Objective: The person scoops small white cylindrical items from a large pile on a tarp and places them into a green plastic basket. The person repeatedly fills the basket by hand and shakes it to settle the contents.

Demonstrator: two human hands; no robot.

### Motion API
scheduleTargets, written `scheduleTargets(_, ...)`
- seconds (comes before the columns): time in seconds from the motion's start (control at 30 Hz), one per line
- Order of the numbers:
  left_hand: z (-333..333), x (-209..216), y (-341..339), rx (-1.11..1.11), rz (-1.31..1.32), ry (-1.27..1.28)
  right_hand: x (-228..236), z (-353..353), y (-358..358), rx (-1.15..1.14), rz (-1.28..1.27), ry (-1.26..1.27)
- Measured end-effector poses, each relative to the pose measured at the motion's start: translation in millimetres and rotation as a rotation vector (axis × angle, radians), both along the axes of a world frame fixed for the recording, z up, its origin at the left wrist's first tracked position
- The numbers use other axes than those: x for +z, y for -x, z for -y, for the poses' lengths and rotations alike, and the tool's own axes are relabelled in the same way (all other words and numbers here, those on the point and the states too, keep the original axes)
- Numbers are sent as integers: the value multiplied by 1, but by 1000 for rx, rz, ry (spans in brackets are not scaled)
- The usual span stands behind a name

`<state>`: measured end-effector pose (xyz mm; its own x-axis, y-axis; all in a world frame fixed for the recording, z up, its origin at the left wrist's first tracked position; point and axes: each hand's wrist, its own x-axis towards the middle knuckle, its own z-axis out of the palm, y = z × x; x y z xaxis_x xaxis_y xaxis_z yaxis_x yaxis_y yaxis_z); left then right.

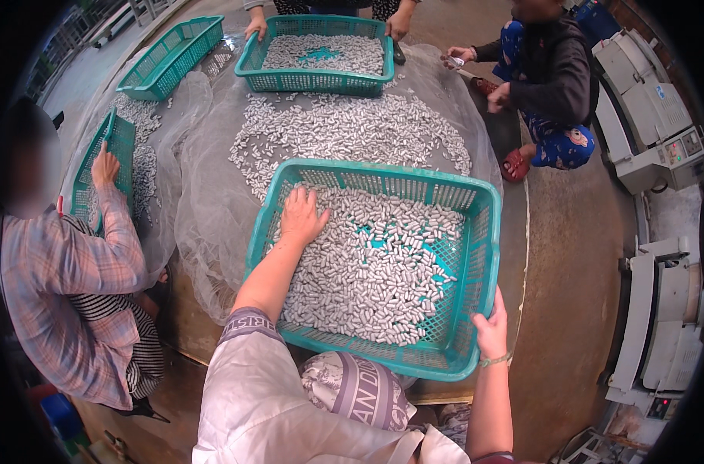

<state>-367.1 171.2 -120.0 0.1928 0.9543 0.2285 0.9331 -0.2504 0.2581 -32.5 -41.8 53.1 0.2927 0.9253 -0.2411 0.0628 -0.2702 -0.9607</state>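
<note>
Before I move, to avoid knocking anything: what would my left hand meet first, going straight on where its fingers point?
Beyond the silvery pieces under it, your left hand would probably first meet the far wall of the green basket; depth is unclear.

A head-worn fisheye camera is looking steeply down at a teal basket (485, 232) close below, taking in co-workers (555, 77) farther out.

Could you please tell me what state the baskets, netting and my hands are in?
Near basket, partly filled with silvery pieces
Far basket, partly filled
Upper-left basket, no pieces visible
Left-side basket, tilted
Netting, rumpled
Left hand, open on the pieces
Right hand, holding the near basket's edge
</note>
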Motion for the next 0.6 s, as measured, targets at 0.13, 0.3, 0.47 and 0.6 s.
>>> scheduleTargets(0.13, 0, -1, 0, 6, -4, -6, 1, 1, 2, -6, -23, -11)
scheduleTargets(0.3, 2, -6, 2, 4, -5, -43, 0, 2, 2, 8, -57, -35)
scheduleTargets(0.47, 1, -2, 1, -7, 9, 18, 1, 1, 2, 6, -45, -39)
scheduleTargets(0.6, 1, -3, 1, -7, 11, -18, 0, 1, 4, -3, -44, -53)
